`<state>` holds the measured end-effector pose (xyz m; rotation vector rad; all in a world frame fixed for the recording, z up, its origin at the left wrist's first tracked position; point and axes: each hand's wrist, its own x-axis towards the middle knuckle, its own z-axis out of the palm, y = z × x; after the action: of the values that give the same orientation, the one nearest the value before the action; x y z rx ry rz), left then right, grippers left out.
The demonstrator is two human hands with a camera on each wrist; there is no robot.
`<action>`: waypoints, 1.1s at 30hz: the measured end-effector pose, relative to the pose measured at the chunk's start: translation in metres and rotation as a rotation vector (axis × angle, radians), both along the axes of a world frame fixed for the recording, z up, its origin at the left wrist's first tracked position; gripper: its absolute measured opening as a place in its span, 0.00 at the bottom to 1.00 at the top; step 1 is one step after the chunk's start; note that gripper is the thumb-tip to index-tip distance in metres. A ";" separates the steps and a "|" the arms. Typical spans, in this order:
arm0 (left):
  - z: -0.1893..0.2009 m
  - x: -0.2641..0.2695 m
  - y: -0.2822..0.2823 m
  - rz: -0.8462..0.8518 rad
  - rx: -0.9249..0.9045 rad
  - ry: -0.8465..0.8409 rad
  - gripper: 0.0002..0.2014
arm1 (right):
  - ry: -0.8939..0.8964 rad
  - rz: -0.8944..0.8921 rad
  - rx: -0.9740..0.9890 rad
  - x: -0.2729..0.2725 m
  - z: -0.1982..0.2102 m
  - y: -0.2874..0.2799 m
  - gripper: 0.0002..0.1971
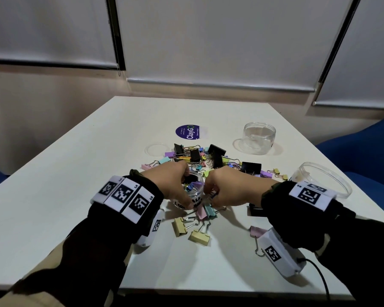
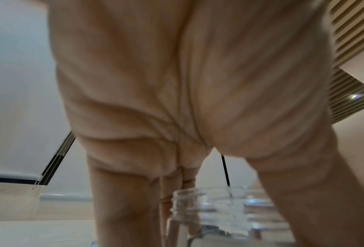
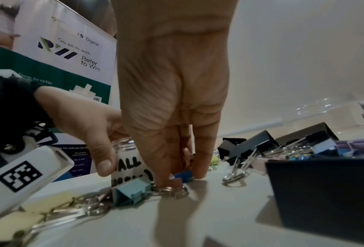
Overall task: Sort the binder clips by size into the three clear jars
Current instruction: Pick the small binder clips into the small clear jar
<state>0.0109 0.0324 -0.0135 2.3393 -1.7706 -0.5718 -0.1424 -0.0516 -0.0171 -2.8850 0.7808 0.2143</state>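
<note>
My left hand grips a small clear jar with a hand-written label, thumb on its near side and fingers over the far rim; several small clips lie inside. The jar's threaded neck shows below the left palm. Just right of the jar, my right hand points down at the table. Its thumb and fingers pinch a small blue binder clip. A mixed pile of binder clips, black and pastel, lies behind both hands.
A medium clear jar stands at the back right and a wide shallow one at the right edge. Yellow clips, a teal clip and a large black clip lie near my wrists. A clear lid and a purple sticker lie farther back.
</note>
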 end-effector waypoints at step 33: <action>0.002 -0.001 0.001 -0.005 0.002 -0.004 0.38 | -0.117 -0.110 0.155 -0.005 0.001 0.004 0.07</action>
<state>0.0100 0.0333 -0.0118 2.3395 -1.7786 -0.5709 -0.1478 -0.0475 -0.0165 -2.6739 0.8581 0.0875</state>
